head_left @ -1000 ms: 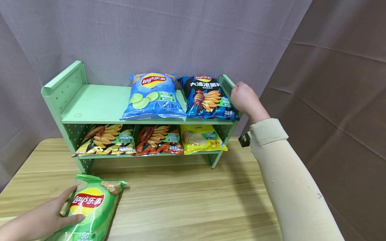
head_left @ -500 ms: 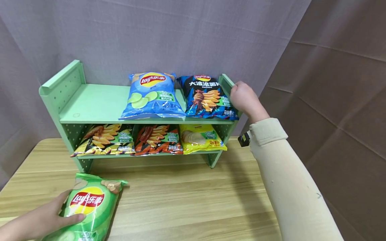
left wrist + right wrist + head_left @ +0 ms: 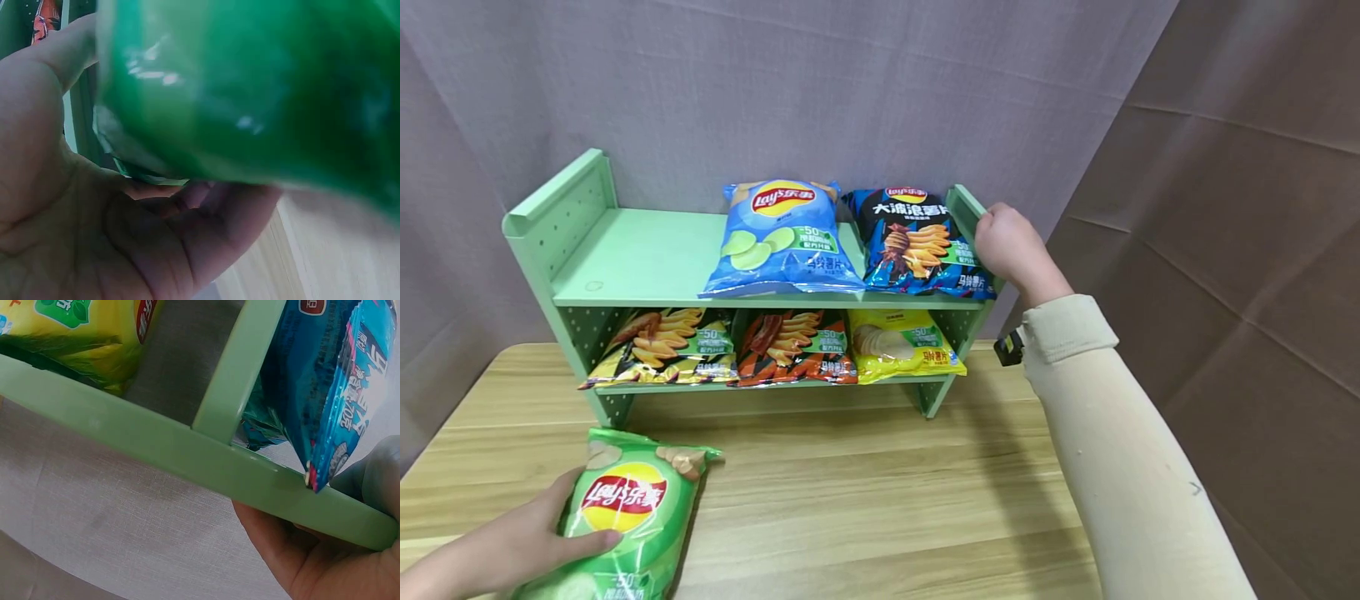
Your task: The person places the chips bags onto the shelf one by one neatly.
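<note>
My left hand grips a green Lay's chip bag by its left side, thumb across the front, at the table's lower left. In the left wrist view the green bag fills the upper part, fingers curling beneath it. My right hand grips the right side panel of a light-green two-tier shelf; in the right wrist view fingers and thumb lie on opposite sides of the panel. Beside that hand, a black-and-blue chip bag leans on the top tier, with a blue Lay's bag to its left.
The lower tier holds a yellow-and-black chip bag, a red-and-black one and a yellow one. Bare shelf surface lies left of the blue bag. The shelf stands on a wooden table before a grey curtain.
The green bag and my left hand have shifted very slightly towards the shelf. My right hand stays on the side panel, and the bags on the shelf have not moved.
</note>
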`<state>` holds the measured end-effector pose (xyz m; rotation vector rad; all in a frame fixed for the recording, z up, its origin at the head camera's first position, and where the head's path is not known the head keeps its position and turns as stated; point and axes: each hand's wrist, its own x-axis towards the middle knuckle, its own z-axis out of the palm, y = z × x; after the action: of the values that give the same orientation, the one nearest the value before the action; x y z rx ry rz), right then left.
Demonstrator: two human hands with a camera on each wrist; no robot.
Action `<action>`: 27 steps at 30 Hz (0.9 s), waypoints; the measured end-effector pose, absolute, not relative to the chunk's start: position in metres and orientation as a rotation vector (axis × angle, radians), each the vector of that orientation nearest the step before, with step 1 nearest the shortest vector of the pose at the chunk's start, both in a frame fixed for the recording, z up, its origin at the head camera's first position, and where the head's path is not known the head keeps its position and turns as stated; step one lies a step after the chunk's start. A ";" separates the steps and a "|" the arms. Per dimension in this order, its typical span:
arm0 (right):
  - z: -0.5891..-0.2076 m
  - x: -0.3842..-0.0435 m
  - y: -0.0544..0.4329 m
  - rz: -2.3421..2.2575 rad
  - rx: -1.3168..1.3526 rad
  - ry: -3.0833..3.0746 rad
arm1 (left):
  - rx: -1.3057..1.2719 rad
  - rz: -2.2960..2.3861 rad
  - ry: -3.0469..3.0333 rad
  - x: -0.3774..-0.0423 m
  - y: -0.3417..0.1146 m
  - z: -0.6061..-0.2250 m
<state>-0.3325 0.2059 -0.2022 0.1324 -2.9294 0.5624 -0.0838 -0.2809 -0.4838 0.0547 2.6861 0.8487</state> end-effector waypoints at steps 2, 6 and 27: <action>-0.202 -0.332 0.206 0.565 0.134 -2.931 | 0.062 0.854 2.704 -0.083 -0.280 -0.483; -0.201 -0.332 0.206 0.563 0.132 -2.935 | 0.090 0.860 2.755 -0.082 -0.278 -0.483; -0.201 -0.330 0.206 0.559 0.131 -2.941 | 0.270 1.084 2.928 -0.075 -0.248 -0.469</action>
<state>-0.3305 0.2063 -0.2010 0.1307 -2.9410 0.5590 -0.0754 -0.2478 -0.4692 0.2705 2.9283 1.0841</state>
